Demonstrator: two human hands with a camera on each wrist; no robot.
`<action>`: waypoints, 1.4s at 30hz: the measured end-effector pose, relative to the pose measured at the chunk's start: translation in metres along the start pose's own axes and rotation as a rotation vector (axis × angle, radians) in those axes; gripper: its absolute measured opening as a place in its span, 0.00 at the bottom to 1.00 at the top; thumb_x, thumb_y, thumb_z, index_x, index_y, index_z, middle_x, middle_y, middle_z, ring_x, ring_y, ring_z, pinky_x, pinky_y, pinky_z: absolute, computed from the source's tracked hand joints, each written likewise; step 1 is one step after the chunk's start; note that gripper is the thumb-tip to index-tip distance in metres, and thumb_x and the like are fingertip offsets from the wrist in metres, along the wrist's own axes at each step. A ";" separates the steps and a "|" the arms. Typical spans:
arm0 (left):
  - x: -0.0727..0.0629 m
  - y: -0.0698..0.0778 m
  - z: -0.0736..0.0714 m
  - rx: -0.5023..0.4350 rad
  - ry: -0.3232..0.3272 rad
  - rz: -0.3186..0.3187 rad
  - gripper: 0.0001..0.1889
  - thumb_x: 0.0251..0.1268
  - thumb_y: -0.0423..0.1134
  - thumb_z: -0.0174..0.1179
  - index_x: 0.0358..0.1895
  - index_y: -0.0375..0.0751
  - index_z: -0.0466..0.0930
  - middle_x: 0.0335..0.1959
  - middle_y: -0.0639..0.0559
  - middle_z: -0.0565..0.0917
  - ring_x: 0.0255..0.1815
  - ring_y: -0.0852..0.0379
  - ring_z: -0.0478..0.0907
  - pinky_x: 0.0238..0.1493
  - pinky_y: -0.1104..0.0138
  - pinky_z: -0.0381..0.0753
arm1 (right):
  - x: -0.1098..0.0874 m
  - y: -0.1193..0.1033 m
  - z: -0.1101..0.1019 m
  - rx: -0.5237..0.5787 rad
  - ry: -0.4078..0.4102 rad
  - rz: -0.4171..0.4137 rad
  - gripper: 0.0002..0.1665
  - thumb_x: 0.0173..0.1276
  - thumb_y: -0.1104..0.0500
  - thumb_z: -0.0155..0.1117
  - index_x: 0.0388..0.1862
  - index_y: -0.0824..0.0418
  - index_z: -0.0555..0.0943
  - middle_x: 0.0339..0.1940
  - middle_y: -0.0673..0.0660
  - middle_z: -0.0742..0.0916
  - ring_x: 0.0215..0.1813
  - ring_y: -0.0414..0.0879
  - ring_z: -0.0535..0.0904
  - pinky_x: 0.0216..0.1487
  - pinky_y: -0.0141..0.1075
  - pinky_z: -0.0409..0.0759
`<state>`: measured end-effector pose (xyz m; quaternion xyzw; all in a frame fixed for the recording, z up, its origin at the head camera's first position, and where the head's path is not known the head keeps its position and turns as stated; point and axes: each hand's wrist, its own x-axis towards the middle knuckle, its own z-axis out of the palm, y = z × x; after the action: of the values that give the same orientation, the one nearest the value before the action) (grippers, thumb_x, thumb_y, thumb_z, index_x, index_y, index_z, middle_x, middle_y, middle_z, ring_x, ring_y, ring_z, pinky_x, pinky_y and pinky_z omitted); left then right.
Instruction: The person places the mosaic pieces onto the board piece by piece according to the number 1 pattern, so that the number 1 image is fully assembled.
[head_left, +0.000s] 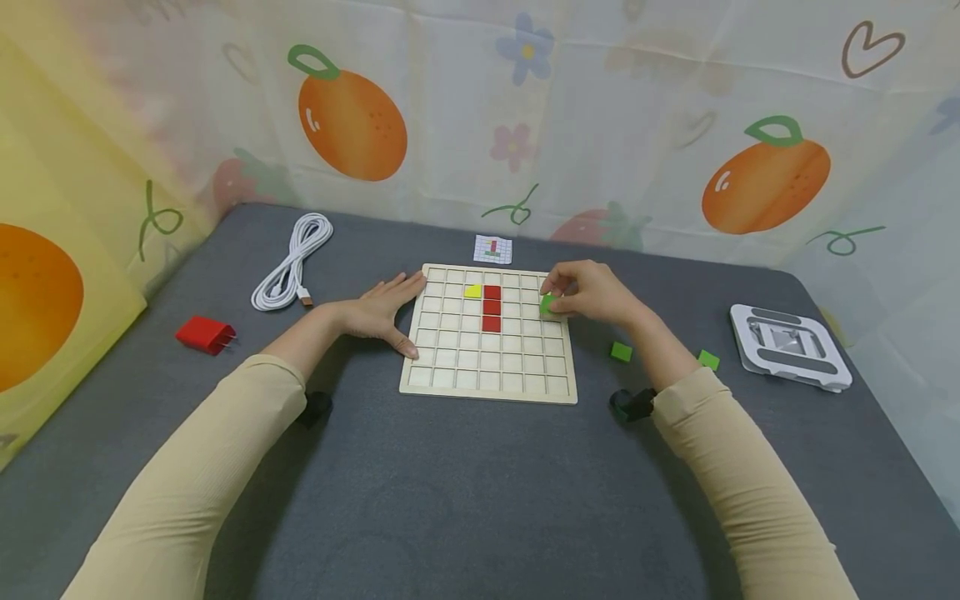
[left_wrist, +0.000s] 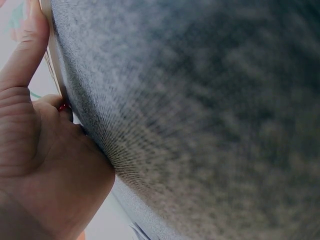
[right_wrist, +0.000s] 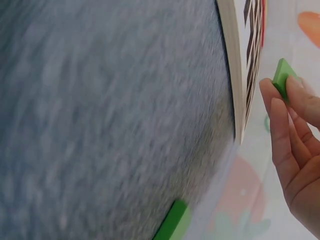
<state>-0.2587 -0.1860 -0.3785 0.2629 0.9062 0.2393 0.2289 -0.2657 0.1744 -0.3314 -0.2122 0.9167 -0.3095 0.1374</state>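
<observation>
A pale wooden grid board [head_left: 457, 380] lies on the table, with one yellow tile [head_left: 472, 292] and a column of three red tiles [head_left: 491, 307] in its cells. My left hand [head_left: 372, 310] rests at the board's left edge, fingers straight and thumb spread; the left wrist view shows the thumb [left_wrist: 25, 57] along the rim. Between thumb and fingertips, my right hand [head_left: 596, 293] pinches a green tile [right_wrist: 281, 77]. In the head view this tile overlaps the board's upper right cells. Two more green tiles, one nearer [head_left: 621, 352] and one farther right [head_left: 708, 360], lie by the right forearm.
Behind the board is a small card [head_left: 492, 249] printed with a coloured grid pattern. A coiled white cable [head_left: 288, 267] and a red plug adapter [head_left: 204, 334] lie on the left. At the right stands a white and grey folded stand [head_left: 787, 346]. A printed curtain [head_left: 465, 108] hangs behind.
</observation>
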 end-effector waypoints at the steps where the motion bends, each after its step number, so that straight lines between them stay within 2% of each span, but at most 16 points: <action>1: 0.001 -0.001 0.000 0.003 -0.003 -0.006 0.69 0.45 0.63 0.74 0.81 0.41 0.32 0.83 0.45 0.32 0.84 0.41 0.26 0.82 0.44 0.28 | 0.000 -0.001 0.001 0.000 -0.003 -0.003 0.12 0.67 0.63 0.67 0.49 0.60 0.83 0.44 0.60 0.85 0.36 0.49 0.86 0.42 0.44 0.87; 7: 0.003 -0.002 0.001 0.013 -0.003 -0.016 0.70 0.45 0.65 0.73 0.81 0.43 0.31 0.84 0.46 0.32 0.84 0.42 0.26 0.82 0.46 0.28 | 0.005 -0.011 0.009 -0.023 0.000 -0.035 0.12 0.66 0.62 0.67 0.49 0.58 0.84 0.44 0.58 0.86 0.40 0.50 0.85 0.41 0.40 0.83; 14: -0.003 0.004 -0.002 -0.010 -0.009 0.015 0.70 0.45 0.65 0.73 0.80 0.38 0.32 0.83 0.41 0.32 0.83 0.37 0.26 0.81 0.41 0.28 | 0.011 -0.021 0.020 0.020 -0.022 -0.065 0.12 0.65 0.62 0.69 0.48 0.58 0.84 0.43 0.57 0.87 0.41 0.49 0.85 0.40 0.36 0.83; 21: -0.003 0.003 -0.002 -0.002 -0.009 -0.002 0.70 0.44 0.68 0.72 0.81 0.41 0.32 0.83 0.45 0.32 0.84 0.41 0.26 0.82 0.44 0.28 | 0.015 -0.032 0.030 0.038 -0.039 -0.110 0.12 0.64 0.65 0.67 0.46 0.58 0.85 0.42 0.56 0.88 0.47 0.48 0.83 0.44 0.35 0.83; 26: -0.001 0.002 -0.002 0.003 -0.012 0.002 0.69 0.46 0.65 0.72 0.81 0.39 0.32 0.83 0.43 0.32 0.84 0.39 0.27 0.81 0.42 0.28 | 0.018 -0.043 0.038 0.033 -0.046 -0.135 0.11 0.63 0.65 0.67 0.44 0.57 0.85 0.40 0.55 0.88 0.46 0.46 0.82 0.41 0.33 0.80; 32: -0.001 0.004 -0.003 0.005 -0.019 -0.007 0.69 0.47 0.63 0.73 0.80 0.39 0.32 0.83 0.41 0.33 0.83 0.38 0.27 0.81 0.41 0.30 | 0.023 -0.054 0.050 0.095 -0.061 -0.148 0.08 0.64 0.65 0.67 0.42 0.58 0.85 0.34 0.54 0.86 0.36 0.44 0.82 0.37 0.32 0.82; 36: -0.001 0.005 -0.003 -0.004 -0.019 -0.010 0.69 0.46 0.63 0.73 0.80 0.38 0.32 0.83 0.41 0.33 0.83 0.37 0.28 0.81 0.40 0.30 | 0.025 -0.062 0.058 0.090 -0.069 -0.173 0.08 0.64 0.64 0.67 0.42 0.58 0.85 0.30 0.53 0.85 0.30 0.42 0.79 0.36 0.31 0.79; 42: -0.002 0.006 -0.003 -0.004 -0.019 -0.012 0.69 0.47 0.62 0.73 0.80 0.38 0.32 0.83 0.41 0.32 0.83 0.37 0.27 0.81 0.41 0.30 | 0.027 -0.071 0.066 0.032 -0.092 -0.199 0.06 0.65 0.63 0.67 0.41 0.57 0.85 0.30 0.52 0.87 0.32 0.40 0.79 0.39 0.31 0.76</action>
<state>-0.2569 -0.1839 -0.3722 0.2593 0.9051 0.2374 0.2393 -0.2423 0.0773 -0.3410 -0.3138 0.8788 -0.3262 0.1510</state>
